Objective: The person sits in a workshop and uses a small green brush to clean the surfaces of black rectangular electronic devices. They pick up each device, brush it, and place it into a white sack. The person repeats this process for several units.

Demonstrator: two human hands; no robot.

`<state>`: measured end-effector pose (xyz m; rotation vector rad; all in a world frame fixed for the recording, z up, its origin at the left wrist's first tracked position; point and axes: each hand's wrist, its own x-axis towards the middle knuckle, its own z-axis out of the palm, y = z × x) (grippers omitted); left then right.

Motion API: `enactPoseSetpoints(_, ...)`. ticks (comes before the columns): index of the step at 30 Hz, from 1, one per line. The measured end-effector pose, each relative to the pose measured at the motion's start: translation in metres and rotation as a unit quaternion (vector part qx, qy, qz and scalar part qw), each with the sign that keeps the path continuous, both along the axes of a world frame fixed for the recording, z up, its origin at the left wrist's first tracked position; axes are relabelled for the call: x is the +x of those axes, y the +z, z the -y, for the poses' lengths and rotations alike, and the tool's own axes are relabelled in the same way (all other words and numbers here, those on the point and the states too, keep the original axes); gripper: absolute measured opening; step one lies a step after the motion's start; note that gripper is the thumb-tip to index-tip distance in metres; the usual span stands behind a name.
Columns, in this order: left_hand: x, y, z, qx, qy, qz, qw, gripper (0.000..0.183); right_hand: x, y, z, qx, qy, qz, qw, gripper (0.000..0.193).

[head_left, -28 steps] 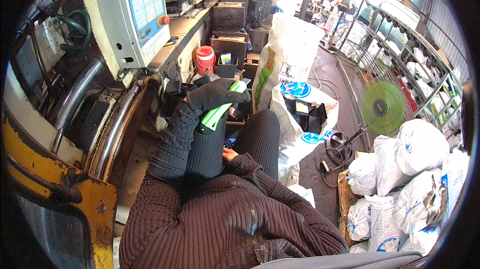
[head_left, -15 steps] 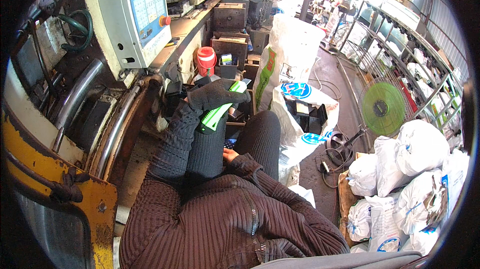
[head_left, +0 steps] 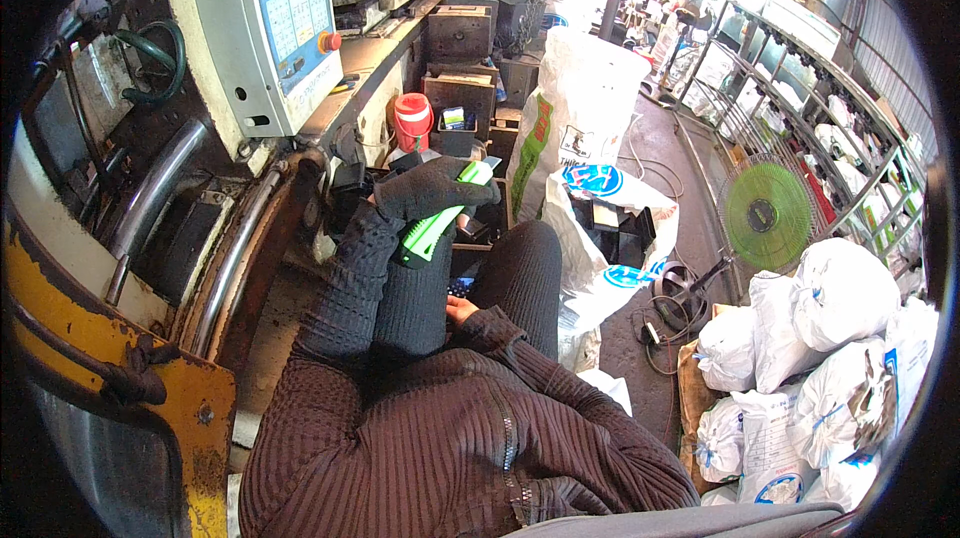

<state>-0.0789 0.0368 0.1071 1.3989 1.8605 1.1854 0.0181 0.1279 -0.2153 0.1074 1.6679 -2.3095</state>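
Note:
My left hand [head_left: 430, 192], in a dark grey glove, is closed around a bright green utility knife [head_left: 430, 236]. The knife's lower end shows below the palm, over my left thigh, and its upper end with a metal tip points up and away to the right. My bare right hand [head_left: 461, 310] lies low between my thighs, mostly hidden by the sleeve and leg. Right beside it is a small dark thing with bluish spots [head_left: 460, 286], perhaps a screen. How the right fingers are placed does not show.
A machine with a control panel [head_left: 292, 28] stands left. Ahead are a red bucket [head_left: 412, 122] and a dark bin [head_left: 458, 135]. To the right are a tall white sack [head_left: 585, 88], an open bag of black parts [head_left: 612, 223], a green fan [head_left: 766, 208] and several tied white sacks [head_left: 845, 298].

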Motion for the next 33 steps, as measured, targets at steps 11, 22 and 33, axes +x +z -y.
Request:
enactPoseSetpoints(11, -0.004, -0.003, 0.002, 0.033, -0.040, -0.043, 0.998, 0.023, 0.001, 0.003, 0.003, 0.001, 0.005, 0.017, 1.000, 0.037)
enactPoseSetpoints(22, -0.014, -0.013, 0.002, 0.057, -0.082, -0.148, 0.984, 0.023, 0.000, -0.002, 0.002, -0.034, 0.003, 0.053, 0.998, 0.040)
enactPoseSetpoints(33, 0.002, 0.006, 0.003, -0.022, 0.001, 0.027, 0.999, 0.033, 0.005, 0.013, 0.005, -0.058, 0.000, 0.092, 0.994, 0.039)
